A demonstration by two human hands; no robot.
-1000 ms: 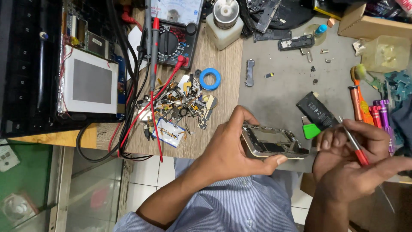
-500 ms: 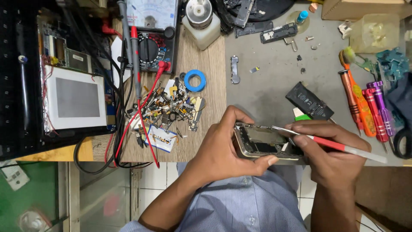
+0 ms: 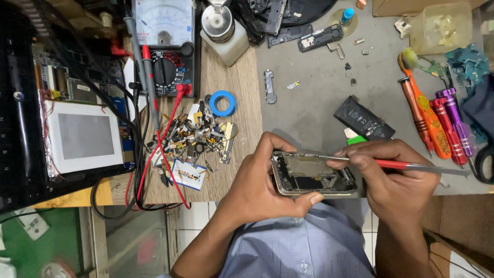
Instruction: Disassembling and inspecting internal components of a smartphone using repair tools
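Lying with its long axis from nine to three o'clock, the opened phone frame (image 3: 314, 174) sits cupped in the left hand (image 3: 260, 193), fingers curled around its edges; the right hand (image 3: 393, 180), at three o'clock, pinches a red-handled tool (image 3: 391, 164), tip pointing toward nine.

Glossy metal phone frame (image 3: 314, 177)

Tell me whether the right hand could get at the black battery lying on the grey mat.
Probably yes, once freed: the black battery lies bare just beyond the right hand, nothing between them. But that hand now holds a red-handled tool over the opened phone.
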